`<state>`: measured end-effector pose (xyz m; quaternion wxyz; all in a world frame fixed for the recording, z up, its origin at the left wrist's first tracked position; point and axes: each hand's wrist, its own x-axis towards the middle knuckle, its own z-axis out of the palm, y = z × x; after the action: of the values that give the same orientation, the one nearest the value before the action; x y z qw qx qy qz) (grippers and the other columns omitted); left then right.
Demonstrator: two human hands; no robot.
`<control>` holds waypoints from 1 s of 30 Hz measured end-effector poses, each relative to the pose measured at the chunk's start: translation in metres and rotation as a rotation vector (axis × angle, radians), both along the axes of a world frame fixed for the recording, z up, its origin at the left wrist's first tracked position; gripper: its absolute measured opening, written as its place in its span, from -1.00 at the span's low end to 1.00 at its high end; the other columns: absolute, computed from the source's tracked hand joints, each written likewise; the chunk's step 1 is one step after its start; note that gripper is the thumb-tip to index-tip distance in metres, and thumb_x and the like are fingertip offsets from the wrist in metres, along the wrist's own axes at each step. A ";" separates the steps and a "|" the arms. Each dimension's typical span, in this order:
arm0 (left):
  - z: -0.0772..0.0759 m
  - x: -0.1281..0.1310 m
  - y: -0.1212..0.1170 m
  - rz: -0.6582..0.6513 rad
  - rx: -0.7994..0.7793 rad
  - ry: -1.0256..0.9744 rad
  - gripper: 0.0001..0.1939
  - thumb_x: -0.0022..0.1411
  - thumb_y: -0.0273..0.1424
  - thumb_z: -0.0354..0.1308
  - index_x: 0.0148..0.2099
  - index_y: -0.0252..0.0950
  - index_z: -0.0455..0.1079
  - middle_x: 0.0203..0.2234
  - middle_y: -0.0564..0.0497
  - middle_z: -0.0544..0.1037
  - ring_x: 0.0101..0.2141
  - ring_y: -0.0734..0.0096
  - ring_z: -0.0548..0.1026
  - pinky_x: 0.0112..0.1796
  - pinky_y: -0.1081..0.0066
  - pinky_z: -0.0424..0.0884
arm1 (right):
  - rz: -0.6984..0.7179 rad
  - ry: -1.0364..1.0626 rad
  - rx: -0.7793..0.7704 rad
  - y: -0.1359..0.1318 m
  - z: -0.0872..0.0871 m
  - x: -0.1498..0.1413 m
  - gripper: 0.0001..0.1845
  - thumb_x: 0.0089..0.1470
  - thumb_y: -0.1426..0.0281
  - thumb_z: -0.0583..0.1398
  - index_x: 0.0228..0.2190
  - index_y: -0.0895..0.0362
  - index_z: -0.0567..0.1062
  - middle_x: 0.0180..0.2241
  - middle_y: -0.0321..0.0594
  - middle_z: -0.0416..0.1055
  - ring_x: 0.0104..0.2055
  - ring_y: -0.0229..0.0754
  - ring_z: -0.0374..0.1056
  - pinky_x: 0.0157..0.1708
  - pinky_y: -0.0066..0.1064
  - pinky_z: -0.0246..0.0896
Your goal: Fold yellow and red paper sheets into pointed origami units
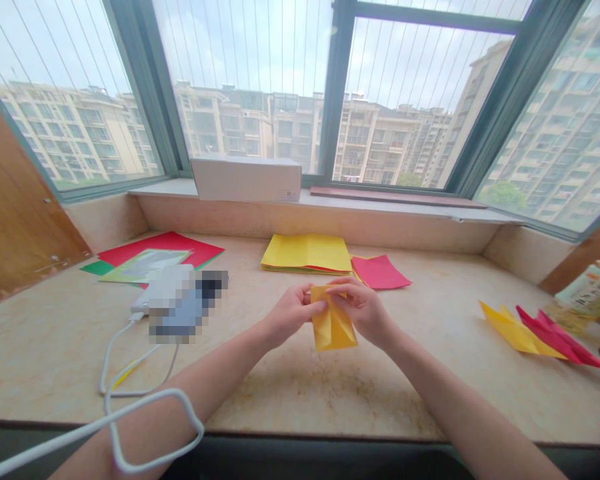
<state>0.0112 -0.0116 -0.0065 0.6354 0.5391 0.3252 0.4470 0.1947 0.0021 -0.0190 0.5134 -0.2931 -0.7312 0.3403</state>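
Between both hands, above the middle of the counter, is a folded piece of yellow paper [333,330] with creases running down its front. My left hand [297,310] pinches its upper left side, thumb lying on the front. At the upper right, my right hand [359,307] grips the same paper, its fingers along the top edge. Just beyond the hands lies a stack of yellow sheets [307,252], with a red square sheet [381,272] to its right. Off to the right sit a folded yellow paper piece [517,330] and a folded red one [560,335].
On the left are red sheets [180,247], a clear packet [145,265], a white block [166,287] with a looping white cable [155,395], and a blurred-out object. A white box [247,180] rests on the window ledge. A labelled bottle [587,293] stands far right.
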 end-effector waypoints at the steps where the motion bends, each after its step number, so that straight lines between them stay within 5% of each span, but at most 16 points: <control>1: 0.000 0.000 0.000 0.019 -0.007 0.001 -0.62 0.00 -0.28 0.42 -0.19 -0.35 0.41 -0.39 -0.04 0.61 -0.37 0.32 0.59 -0.32 0.41 0.44 | -0.007 -0.027 0.026 -0.001 0.000 0.001 -0.80 0.20 0.36 0.18 -0.22 -0.02 0.61 -0.07 -0.12 0.43 0.01 -0.08 0.36 -0.02 -0.20 0.36; 4: 0.002 -0.003 0.003 0.098 -0.015 -0.044 -0.64 0.05 -0.32 0.37 -0.14 -0.34 0.40 -0.32 -0.05 0.61 -0.32 0.31 0.59 -0.29 0.39 0.47 | 0.000 -0.133 0.102 -0.003 0.002 0.004 -0.61 0.18 0.54 0.08 -0.14 -0.07 0.59 0.12 -0.16 0.29 0.15 -0.08 0.26 0.11 -0.15 0.26; 10: 0.005 -0.005 0.007 0.217 -0.002 -0.195 -0.66 0.04 -0.39 0.34 -0.12 -0.32 0.37 -0.24 -0.05 0.60 -0.25 0.32 0.58 -0.19 0.33 0.48 | 0.115 -0.232 0.194 -0.004 0.003 0.009 -0.40 0.13 0.64 0.02 0.00 -0.19 0.51 0.28 -0.25 0.06 0.04 -0.15 0.35 0.01 -0.16 0.38; 19: 0.004 -0.003 0.004 0.208 0.098 -0.022 -0.66 0.04 -0.36 0.36 -0.15 -0.32 0.38 -0.26 -0.07 0.60 -0.28 0.32 0.58 -0.21 0.35 0.47 | 0.076 -0.330 0.255 -0.007 0.003 0.007 -0.43 0.12 0.54 0.23 0.09 -0.20 0.40 0.32 -0.23 0.00 0.35 -0.02 0.00 0.26 -0.04 0.10; 25: 0.005 -0.003 0.003 0.214 0.108 0.019 -0.67 0.05 -0.35 0.35 -0.16 -0.33 0.38 -0.25 -0.07 0.60 -0.26 0.29 0.57 -0.22 0.34 0.46 | 0.148 -0.262 0.214 -0.006 0.003 0.006 -0.85 0.15 0.37 0.26 -0.22 -0.05 0.60 0.31 -0.18 -0.02 0.18 0.00 0.27 0.12 -0.07 0.28; 30: 0.010 -0.001 -0.003 0.153 0.137 -0.002 -0.66 0.09 -0.28 0.33 -0.16 -0.33 0.34 -0.28 -0.05 0.59 -0.29 0.37 0.55 -0.26 0.42 0.42 | 0.037 -0.241 0.210 -0.006 0.008 0.004 -0.81 0.23 0.32 0.18 -0.32 0.01 0.62 0.20 -0.14 0.19 0.14 -0.01 0.29 0.12 -0.04 0.24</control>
<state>0.0101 -0.0145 0.0031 0.5614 0.5545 0.3332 0.5160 0.1987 -0.0043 -0.0110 0.4432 -0.2631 -0.8244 0.2339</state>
